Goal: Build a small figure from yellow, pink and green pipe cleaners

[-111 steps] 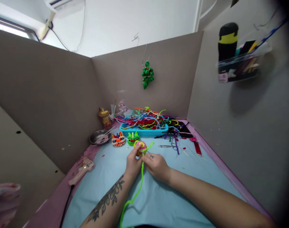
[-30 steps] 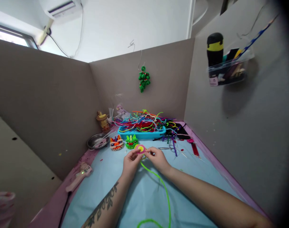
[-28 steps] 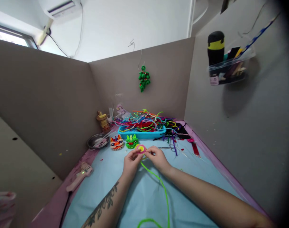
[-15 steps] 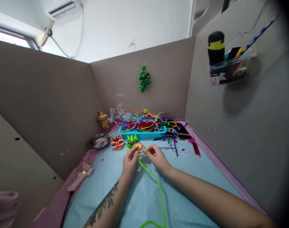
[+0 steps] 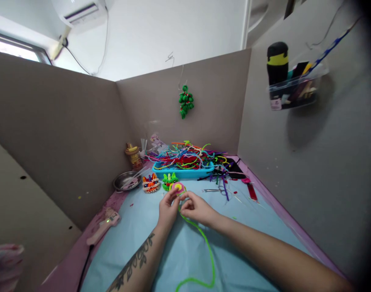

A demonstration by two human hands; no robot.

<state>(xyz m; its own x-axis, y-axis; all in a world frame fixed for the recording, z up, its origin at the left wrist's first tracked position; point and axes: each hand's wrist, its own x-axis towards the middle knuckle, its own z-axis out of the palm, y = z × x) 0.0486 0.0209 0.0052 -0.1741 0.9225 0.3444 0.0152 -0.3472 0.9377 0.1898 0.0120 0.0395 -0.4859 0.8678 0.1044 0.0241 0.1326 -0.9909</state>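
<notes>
My left hand [image 5: 168, 207] pinches a small round piece of pink and yellow pipe cleaner [image 5: 178, 187] between thumb and fingers. From beneath it a long bright green pipe cleaner [image 5: 210, 251] trails down over the blue table cover. Fingers curled, my right hand [image 5: 197, 207] meets the left fingertips and closes at the green strand's upper end; the exact grip is partly hidden. Just beyond stand a green animal-head figure [image 5: 169, 181] and an orange and cream one [image 5: 150, 183], both of pipe cleaner.
A blue tray [image 5: 182, 173] heaped with coloured pipe cleaners stands at the back. Scissors [image 5: 214, 190] lie to the right. On the left are a metal bowl [image 5: 127, 181] and a pink glue gun [image 5: 104, 227] with its cord. Grey partitions [image 5: 185, 129] enclose the table.
My right hand has moved left and slightly down against my left hand. The yellow-green loop between the hands no longer shows, and the green strand's curve has shifted.
</notes>
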